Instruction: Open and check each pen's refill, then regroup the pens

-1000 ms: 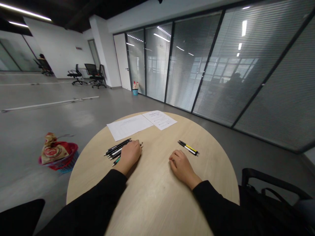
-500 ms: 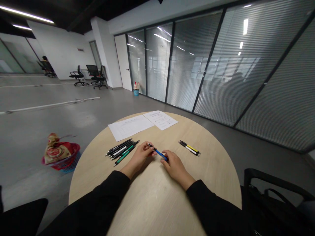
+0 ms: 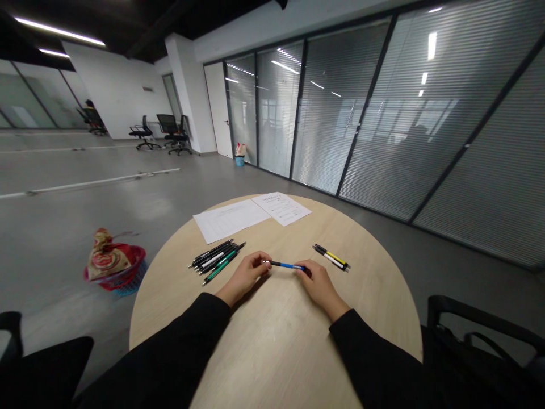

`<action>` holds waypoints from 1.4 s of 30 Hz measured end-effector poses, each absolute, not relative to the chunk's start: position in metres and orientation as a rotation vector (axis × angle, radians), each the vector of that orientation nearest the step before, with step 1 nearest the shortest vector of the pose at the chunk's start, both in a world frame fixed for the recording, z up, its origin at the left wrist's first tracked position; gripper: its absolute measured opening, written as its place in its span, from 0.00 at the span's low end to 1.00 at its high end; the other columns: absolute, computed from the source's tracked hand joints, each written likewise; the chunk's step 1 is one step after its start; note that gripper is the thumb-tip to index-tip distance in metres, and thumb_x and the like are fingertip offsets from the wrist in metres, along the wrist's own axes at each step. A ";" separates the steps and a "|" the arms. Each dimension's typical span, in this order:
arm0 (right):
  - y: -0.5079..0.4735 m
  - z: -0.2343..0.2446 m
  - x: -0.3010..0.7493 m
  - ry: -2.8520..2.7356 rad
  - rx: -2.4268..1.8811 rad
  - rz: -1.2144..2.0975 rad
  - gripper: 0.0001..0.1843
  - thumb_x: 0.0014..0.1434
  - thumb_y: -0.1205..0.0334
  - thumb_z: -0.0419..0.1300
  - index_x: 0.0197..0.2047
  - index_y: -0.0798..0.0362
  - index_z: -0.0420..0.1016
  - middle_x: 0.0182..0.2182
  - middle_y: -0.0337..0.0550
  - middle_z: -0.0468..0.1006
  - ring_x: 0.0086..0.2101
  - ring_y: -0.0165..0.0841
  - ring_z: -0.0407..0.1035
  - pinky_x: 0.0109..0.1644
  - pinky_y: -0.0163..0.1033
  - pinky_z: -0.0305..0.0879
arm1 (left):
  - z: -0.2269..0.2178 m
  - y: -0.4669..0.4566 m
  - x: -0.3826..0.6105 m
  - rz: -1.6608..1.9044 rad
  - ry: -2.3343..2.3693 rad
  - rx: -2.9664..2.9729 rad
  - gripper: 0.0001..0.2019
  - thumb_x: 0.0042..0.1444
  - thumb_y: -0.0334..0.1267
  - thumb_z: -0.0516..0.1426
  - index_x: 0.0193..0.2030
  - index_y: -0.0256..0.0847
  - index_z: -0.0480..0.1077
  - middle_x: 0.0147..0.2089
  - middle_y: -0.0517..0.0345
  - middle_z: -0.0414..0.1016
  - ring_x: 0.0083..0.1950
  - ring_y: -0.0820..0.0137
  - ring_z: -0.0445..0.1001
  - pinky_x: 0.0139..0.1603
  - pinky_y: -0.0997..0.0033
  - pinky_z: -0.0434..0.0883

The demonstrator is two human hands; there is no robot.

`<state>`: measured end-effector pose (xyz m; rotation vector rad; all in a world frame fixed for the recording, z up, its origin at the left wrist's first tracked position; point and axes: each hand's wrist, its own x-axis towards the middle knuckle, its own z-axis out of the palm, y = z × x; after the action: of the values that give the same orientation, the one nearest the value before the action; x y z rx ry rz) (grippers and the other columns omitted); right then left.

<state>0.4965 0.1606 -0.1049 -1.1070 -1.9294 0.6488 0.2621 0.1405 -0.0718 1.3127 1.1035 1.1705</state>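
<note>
— What's held in the head view?
— A blue-and-black pen [image 3: 284, 265], lying crosswise over the desk [image 3: 272, 346]. The fingers of the left hand [image 3: 246, 276] pinch its black end; those of the right hand [image 3: 315, 282] pinch the blue end.
— And around it?
— A bunch of pens [image 3: 213, 259] lies just beside the left hand. Near the right hand lie a yellow-and-black pen [image 3: 336, 257] and a white-and-black pen [image 3: 333, 261]. Two sheets of paper [image 3: 232, 220] lie farther off.
</note>
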 end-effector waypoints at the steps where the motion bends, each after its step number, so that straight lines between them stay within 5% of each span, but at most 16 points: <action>1: 0.162 -0.106 0.497 -1.910 -1.111 0.682 0.11 0.61 0.62 0.58 0.43 0.52 0.80 0.37 0.46 0.80 0.37 0.36 0.72 0.43 0.40 0.67 | -0.072 0.140 0.262 1.172 1.108 1.311 0.14 0.49 0.43 0.65 0.37 0.35 0.71 0.27 0.62 0.70 0.27 0.76 0.65 0.30 0.75 0.61; 13: 0.172 -0.116 0.509 -1.693 -1.111 0.896 0.14 0.55 0.59 0.60 0.42 0.53 0.80 0.28 0.42 0.78 0.29 0.34 0.69 0.34 0.38 0.66 | -0.073 0.138 0.262 1.169 1.204 1.466 0.13 0.50 0.44 0.64 0.36 0.36 0.72 0.27 0.62 0.69 0.28 0.74 0.66 0.30 0.75 0.61; 23: 0.178 -0.118 0.518 -1.647 -1.116 0.883 0.15 0.55 0.58 0.60 0.43 0.54 0.82 0.35 0.47 0.81 0.34 0.37 0.73 0.38 0.41 0.69 | -0.077 0.139 0.260 1.150 1.254 1.487 0.13 0.50 0.45 0.63 0.36 0.37 0.72 0.27 0.61 0.70 0.28 0.73 0.66 0.30 0.74 0.61; 42: 0.179 -0.124 0.520 -1.591 -1.171 0.867 0.09 0.56 0.58 0.60 0.37 0.53 0.76 0.31 0.43 0.78 0.29 0.35 0.70 0.34 0.39 0.66 | -0.075 0.139 0.261 1.150 1.264 1.486 0.10 0.51 0.41 0.62 0.35 0.36 0.72 0.28 0.60 0.72 0.28 0.73 0.67 0.31 0.73 0.62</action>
<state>0.5201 0.1795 -0.1242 -1.1714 -1.5915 0.8670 0.2610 0.1387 -0.0754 1.4859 1.2637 1.1505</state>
